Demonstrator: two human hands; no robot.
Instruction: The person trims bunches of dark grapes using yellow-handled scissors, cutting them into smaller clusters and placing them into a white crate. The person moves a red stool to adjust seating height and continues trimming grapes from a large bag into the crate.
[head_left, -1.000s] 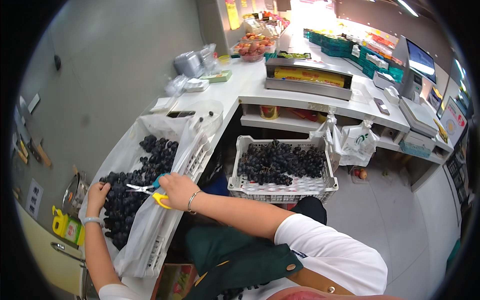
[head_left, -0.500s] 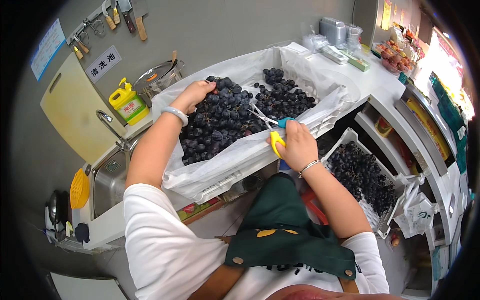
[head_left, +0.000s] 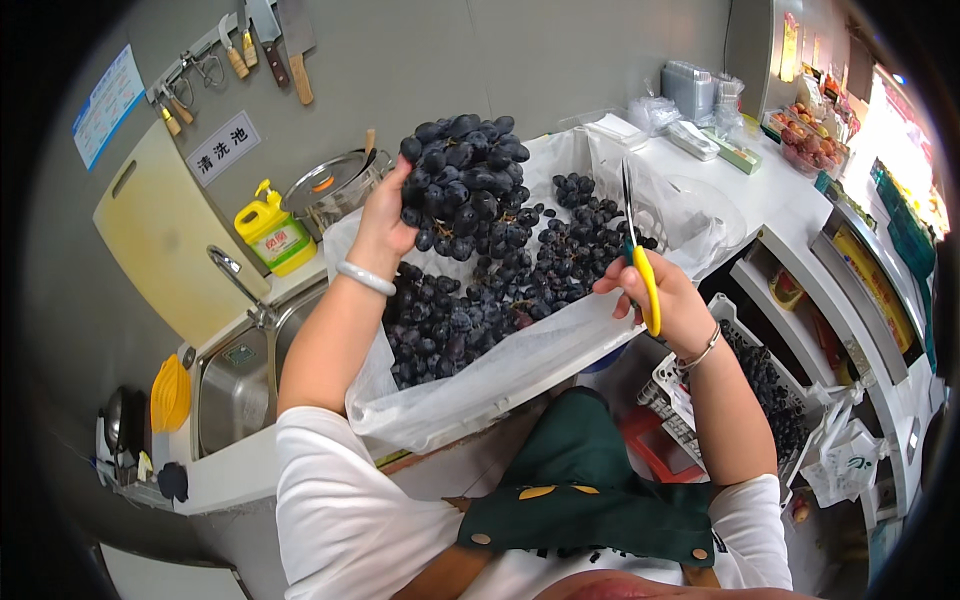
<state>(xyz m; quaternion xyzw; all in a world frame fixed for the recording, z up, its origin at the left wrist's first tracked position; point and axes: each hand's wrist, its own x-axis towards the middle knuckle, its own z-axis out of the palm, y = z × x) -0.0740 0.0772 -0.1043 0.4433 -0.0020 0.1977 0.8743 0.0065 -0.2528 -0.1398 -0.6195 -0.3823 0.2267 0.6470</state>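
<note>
A large bunch of dark grapes [head_left: 465, 180] hangs from my left hand [head_left: 383, 220], whose fingers are closed around its left side. It is raised above a white crate with a pale liner [head_left: 430, 402]. More dark grapes [head_left: 435, 330] lie in the crate, some in bunches and a few loose. My right hand [head_left: 675, 308] grips scissors [head_left: 647, 285] with yellow and teal handles over the crate's right side. The blades point upward, close together, apart from the held bunch.
A lower crate [head_left: 722, 312] of dark grapes stands at the right. Left are a sink [head_left: 235, 400], a yellow bottle [head_left: 275, 235] and a lidded pot [head_left: 330, 195]. Knives [head_left: 297, 60] hang on the wall. Plastic boxes [head_left: 687, 90] and a fruit punnet [head_left: 805, 140] line the far right counter.
My left hand has lifted the grape bunch up from the crate. My right hand has moved right, away from the grapes, and the scissors have swung upright with their blades closer together.
</note>
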